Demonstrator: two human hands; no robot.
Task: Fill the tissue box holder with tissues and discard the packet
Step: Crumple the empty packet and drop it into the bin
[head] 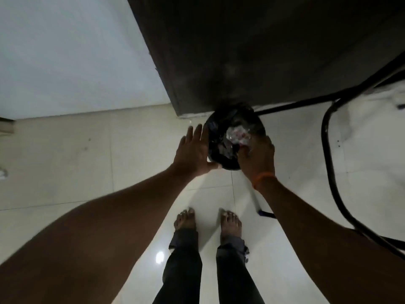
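A small round bin [221, 157] lined with a black bag stands on the floor against a dark cabinet. Inside it lies a crumpled clear plastic tissue packet [237, 136] with red print. My right hand [257, 155] reaches into the bin's right side, its fingers curled on the packet's near edge. My left hand [192, 151] is flat and spread, with its thumb resting against the bin's left rim. The tissue box holder is not in view.
A dark wooden cabinet [252, 51] rises behind the bin. A black metal chair frame [328, 154] curves along the right. White wall [65, 51] at left. My bare feet [208, 222] stand on the glossy tiled floor below the bin.
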